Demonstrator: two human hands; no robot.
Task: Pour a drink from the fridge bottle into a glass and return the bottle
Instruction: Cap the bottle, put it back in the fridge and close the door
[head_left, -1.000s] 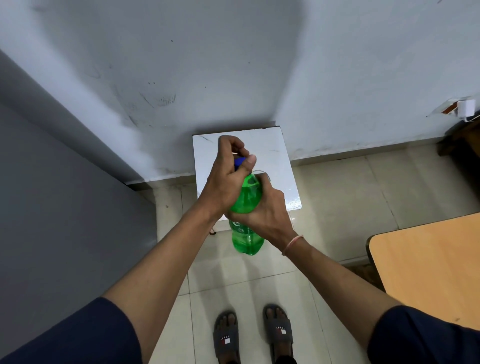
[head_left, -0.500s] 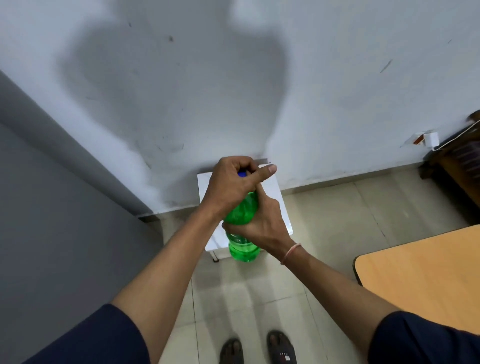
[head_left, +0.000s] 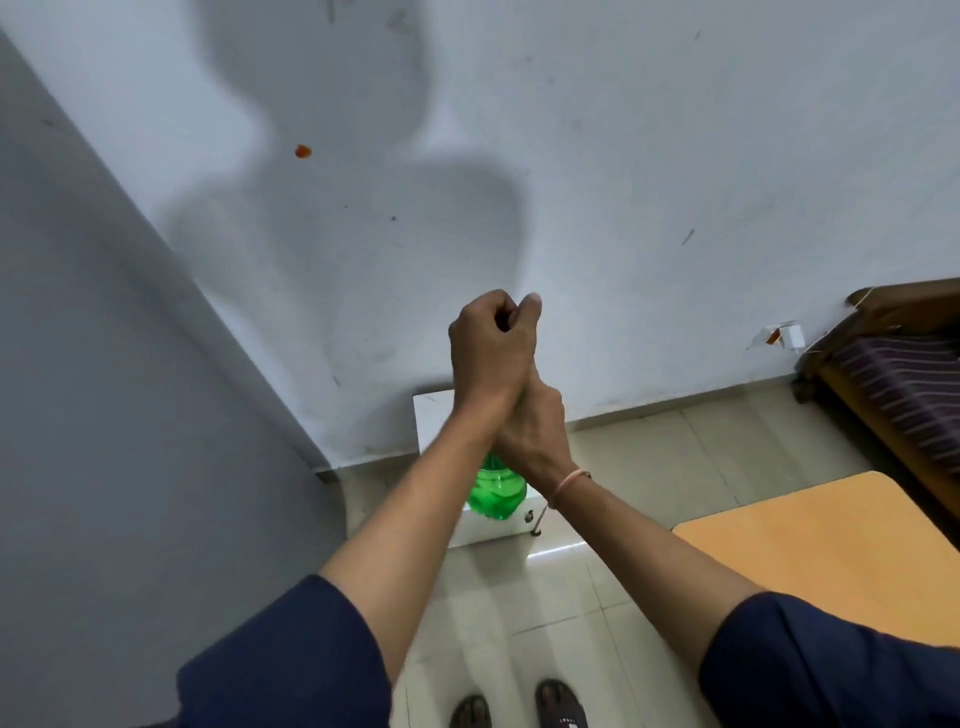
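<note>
I hold a green plastic bottle (head_left: 494, 492) in front of me, and only its lower part shows under my wrists. My right hand (head_left: 535, 426) is wrapped around the bottle's body. My left hand (head_left: 491, 345) is closed over the top of the bottle, hiding the blue cap and neck. The bottle hangs above a small white table (head_left: 434, 415) by the wall. No glass is in view.
A grey surface (head_left: 104, 415) fills the left side. An orange wooden table (head_left: 810, 551) stands at the right, with a dark wooden bench with striped cushion (head_left: 904, 384) beyond it. A white wall (head_left: 623, 156) is ahead, and my sandalled feet (head_left: 519, 709) stand on the tiled floor.
Both hands and the bottle have risen in the view as my head tilted up. My left hand has closed fully over the cap, which showed blue before and is now hidden.
</note>
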